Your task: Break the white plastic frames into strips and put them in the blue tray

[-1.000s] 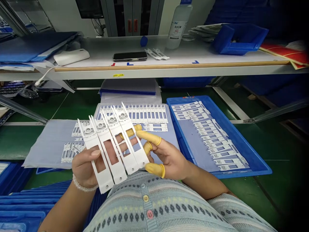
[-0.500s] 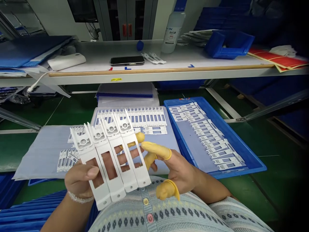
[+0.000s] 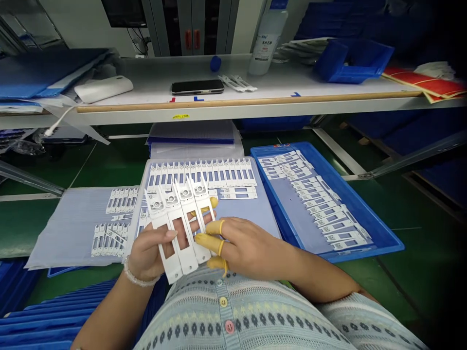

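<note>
My left hand [image 3: 148, 255] grips a fan of several white plastic strips [image 3: 178, 221], each with a rectangular window and a round socket at the top. The thumb lies across their front. My right hand [image 3: 237, 245], with yellow finger cots on its fingertips, pinches the right edge of the same fan. Both hands hover just above my lap, in front of a grey sheet [image 3: 251, 209] that carries a row of the same white strips [image 3: 200, 172].
A blue tray [image 3: 372, 221] at the right holds several white strips in rows. A second grey sheet [image 3: 69, 218] with more strips lies at the left. The shelf [image 3: 255, 99] above carries a phone [image 3: 197, 86], a bottle [image 3: 268, 36] and a blue bin [image 3: 352, 61]. Blue trays [image 3: 44, 316] are stacked at lower left.
Both hands have dropped lower and away from the camera with the fan of strips. My right hand has closed in from spread fingers to a pinch on the fan's right edge.
</note>
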